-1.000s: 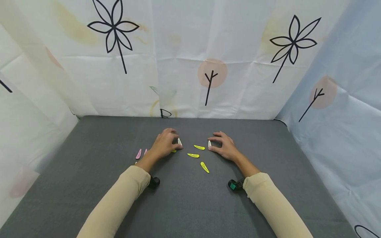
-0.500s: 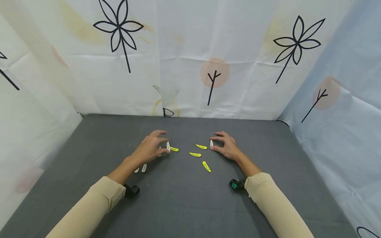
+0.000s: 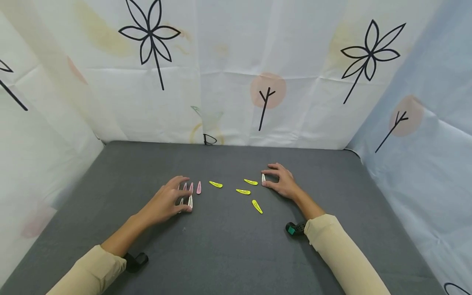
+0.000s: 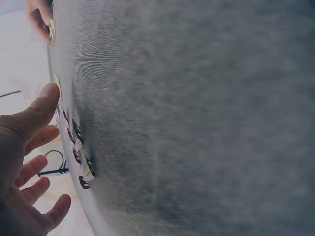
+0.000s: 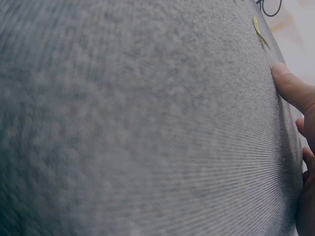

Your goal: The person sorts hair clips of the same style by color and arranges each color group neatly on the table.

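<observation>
My left hand point(image 3: 165, 201) pinches a white snap hair clip point(image 3: 190, 202) upright between thumb and fingers, low over the table at the left group. Another white hair clip point(image 3: 181, 202) is partly hidden behind its thumb and fingers. Pink hair clips lie just beyond, the rightmost pink clip point(image 3: 199, 187) in plain sight. Farther right, my right hand point(image 3: 282, 182) pinches a white hair clip point(image 3: 263, 179) at the table surface. In the right wrist view the thumb point(image 5: 293, 88) shows, but that clip is hidden.
Several yellow hair clips lie between the hands: one yellow clip point(image 3: 216, 184) near the pink ones, another yellow clip point(image 3: 243, 191) mid-table, and the nearest yellow clip point(image 3: 257, 207). The grey table point(image 3: 236, 254) meets a patterned white cloth point(image 3: 228, 82) behind.
My left hand has carried its white clip leftward and nearer to me, from beside the yellow clips to the pink and white group. The right hand keeps its place and grip.
</observation>
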{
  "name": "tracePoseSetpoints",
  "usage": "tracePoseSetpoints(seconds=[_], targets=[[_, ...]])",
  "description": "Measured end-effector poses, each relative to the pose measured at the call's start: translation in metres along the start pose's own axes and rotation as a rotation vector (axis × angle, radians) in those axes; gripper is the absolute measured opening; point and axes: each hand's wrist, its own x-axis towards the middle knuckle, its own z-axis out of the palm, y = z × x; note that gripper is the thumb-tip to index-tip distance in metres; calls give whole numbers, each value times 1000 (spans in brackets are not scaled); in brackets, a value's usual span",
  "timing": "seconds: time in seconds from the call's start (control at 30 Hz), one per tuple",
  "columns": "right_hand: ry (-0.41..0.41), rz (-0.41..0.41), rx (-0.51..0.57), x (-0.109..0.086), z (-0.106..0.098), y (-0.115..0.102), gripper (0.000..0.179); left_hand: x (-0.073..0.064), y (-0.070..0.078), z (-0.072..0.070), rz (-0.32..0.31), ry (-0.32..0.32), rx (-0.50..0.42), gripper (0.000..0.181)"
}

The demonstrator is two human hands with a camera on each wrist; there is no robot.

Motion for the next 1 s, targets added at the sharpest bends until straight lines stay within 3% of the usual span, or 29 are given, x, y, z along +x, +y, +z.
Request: tracePoseSetpoints(seconds=[0.43,1.0], targets=[[-18,28,13,0,-1,0,43,-9,-5,6,4,-49,38,47],[-18,30,14,-1,-4,-3,43,-12,-5,6,-6,-62,61,48]])
